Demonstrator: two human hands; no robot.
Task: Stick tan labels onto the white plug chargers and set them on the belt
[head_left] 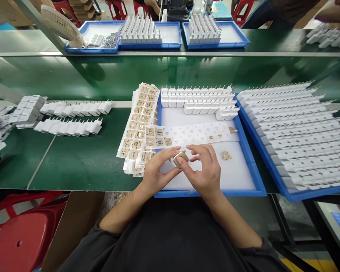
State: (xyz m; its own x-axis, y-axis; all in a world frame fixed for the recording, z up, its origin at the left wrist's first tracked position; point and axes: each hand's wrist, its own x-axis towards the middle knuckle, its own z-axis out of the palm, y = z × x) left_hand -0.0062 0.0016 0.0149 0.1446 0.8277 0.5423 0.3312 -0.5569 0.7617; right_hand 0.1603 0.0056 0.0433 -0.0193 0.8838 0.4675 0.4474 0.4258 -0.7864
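Note:
My left hand [156, 170] and my right hand [204, 169] meet over the white floor of a blue tray [252, 177] in front of me. Together they pinch a small white charger plug [180, 158] with a tan label on its face. A sticker sheet [195, 134] with a few tan labels left on it lies across the tray just beyond my fingers. One loose tan label [226, 155] rests on the tray to the right of my right hand. Rows of white plugs [198, 100] stand at the tray's far end.
A stack of label sheets [137, 126] lies left of the tray. A second blue tray [296, 132] full of plugs sits on the right. Two rows of plugs [70, 119] lie on the green mat at left. More trays stand across the belt. Red stools [25, 230] are below left.

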